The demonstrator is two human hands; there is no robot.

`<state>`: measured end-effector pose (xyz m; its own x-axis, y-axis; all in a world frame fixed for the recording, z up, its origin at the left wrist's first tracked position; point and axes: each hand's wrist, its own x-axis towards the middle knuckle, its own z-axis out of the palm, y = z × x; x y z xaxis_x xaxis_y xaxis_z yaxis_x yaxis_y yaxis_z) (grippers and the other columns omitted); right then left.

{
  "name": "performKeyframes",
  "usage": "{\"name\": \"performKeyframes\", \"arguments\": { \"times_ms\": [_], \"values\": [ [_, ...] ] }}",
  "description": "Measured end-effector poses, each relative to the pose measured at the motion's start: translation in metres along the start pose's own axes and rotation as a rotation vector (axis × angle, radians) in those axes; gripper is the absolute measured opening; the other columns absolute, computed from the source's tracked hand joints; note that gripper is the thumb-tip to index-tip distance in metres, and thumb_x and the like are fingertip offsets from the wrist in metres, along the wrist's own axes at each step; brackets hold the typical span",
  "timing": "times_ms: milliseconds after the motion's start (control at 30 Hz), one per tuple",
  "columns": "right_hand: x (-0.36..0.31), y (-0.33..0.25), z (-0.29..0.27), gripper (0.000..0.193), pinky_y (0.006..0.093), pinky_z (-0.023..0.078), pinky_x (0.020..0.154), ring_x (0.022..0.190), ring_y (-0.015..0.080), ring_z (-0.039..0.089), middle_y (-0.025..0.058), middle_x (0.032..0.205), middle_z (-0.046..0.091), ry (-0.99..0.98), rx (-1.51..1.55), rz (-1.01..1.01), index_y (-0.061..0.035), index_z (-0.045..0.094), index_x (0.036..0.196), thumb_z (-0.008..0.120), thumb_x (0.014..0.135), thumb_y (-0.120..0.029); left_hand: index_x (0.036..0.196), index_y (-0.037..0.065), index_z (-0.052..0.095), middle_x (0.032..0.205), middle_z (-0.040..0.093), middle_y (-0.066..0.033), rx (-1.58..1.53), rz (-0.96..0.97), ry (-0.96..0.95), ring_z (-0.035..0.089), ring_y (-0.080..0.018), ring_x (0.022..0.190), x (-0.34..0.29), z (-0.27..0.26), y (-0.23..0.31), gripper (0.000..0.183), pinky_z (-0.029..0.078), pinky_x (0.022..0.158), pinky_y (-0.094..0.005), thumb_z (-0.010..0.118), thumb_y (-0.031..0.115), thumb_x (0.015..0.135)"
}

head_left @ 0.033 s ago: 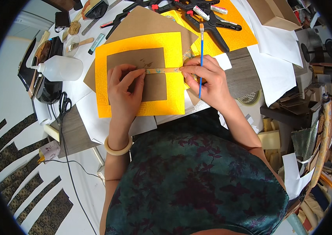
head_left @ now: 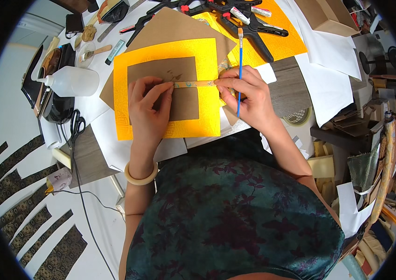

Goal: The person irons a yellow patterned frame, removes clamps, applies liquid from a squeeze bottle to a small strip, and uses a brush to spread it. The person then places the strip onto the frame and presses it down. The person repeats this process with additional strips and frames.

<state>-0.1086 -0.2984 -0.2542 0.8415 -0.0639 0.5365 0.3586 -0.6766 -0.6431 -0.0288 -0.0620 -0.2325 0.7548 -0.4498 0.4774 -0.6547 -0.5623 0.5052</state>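
Observation:
A narrow, pale orange strip with a floral pattern (head_left: 193, 84) is stretched level between my hands. The thumb and forefinger of my left hand (head_left: 150, 105) pinch its left end. At its other end, my right hand (head_left: 249, 95) pinches it and also carries a thin blue paintbrush (head_left: 241, 56), upright with bristles pointing away from me. Under the strip lies a brown board (head_left: 184, 105) framed by a yellow patterned sheet (head_left: 167, 49). Dark wet-looking marks show on the board above the strip. Whether the strip touches the board, I cannot tell.
Behind lie another brown board (head_left: 170, 28), black spring clamps (head_left: 256, 39) and more yellow sheet (head_left: 289, 42). To the left are a white squeeze bottle (head_left: 74, 81), black scissors (head_left: 76, 123) and a brush in a jar (head_left: 95, 52). A cardboard box (head_left: 326, 16) stands far right.

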Motion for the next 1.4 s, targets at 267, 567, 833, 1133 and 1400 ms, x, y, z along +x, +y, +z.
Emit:
{"name": "performKeyframes", "arguments": {
  "times_ms": [267,567,833,1133,1400],
  "values": [
    [0.024,-0.014,0.015,0.014,0.0378,0.051,0.078,0.084,0.0256,0.064,0.0039,0.085,0.069,0.006,0.002,-0.176,-0.0084,0.07,0.083,0.079,0.073,-0.003,0.106,-0.003,0.069,0.115,0.067,-0.0157,-0.023,0.137,-0.092,0.063,-0.0355,0.108,-0.005,0.001,0.03,0.022,0.053,0.091,-0.0427,0.07,-0.003,0.085],
    [0.022,-0.013,0.028,0.018,0.0369,0.051,0.071,0.076,0.0274,0.065,0.0052,0.077,0.07,0.004,0.13,0.011,-0.007,0.068,0.08,0.079,0.07,0.002,0.11,-0.002,0.069,0.121,0.065,-0.0155,0.1,0.124,-0.059,0.061,-0.0362,0.113,-0.023,0.014,0.027,0.024,0.048,0.102,-0.0473,0.07,0.005,0.087],
    [0.021,-0.01,0.023,0.016,0.0344,0.054,0.078,0.085,0.026,0.069,0.0077,0.088,0.075,0.036,0.185,-0.01,-0.0062,0.072,0.086,0.082,0.074,-0.003,0.119,0.002,0.068,0.123,0.065,-0.0143,0.091,0.117,-0.094,0.059,-0.0365,0.119,-0.02,0.011,0.029,0.031,0.044,0.108,-0.0498,0.07,0.008,0.089],
    [0.012,0.001,-0.008,0.018,0.0354,0.055,0.077,0.087,0.0271,0.069,0.0103,0.093,0.074,0.024,0.108,0.054,-0.0032,0.076,0.092,0.084,0.077,-0.007,0.136,0.013,0.062,0.127,0.053,-0.018,0.196,0.112,-0.229,0.052,-0.0365,0.118,-0.018,0.007,0.04,0.046,0.033,0.115,-0.0584,0.066,0.027,0.093],
    [0.007,0.011,-0.007,0.014,0.0348,0.05,0.069,0.079,0.0249,0.064,0.0076,0.086,0.071,-0.016,0.115,0.13,-0.0054,0.076,0.093,0.081,0.082,-0.013,0.142,0.016,0.059,0.128,0.052,-0.019,0.196,0.084,-0.298,0.049,-0.0403,0.124,-0.017,0.006,0.042,0.051,0.024,0.119,-0.0638,0.065,0.028,0.093]
  ]
}}
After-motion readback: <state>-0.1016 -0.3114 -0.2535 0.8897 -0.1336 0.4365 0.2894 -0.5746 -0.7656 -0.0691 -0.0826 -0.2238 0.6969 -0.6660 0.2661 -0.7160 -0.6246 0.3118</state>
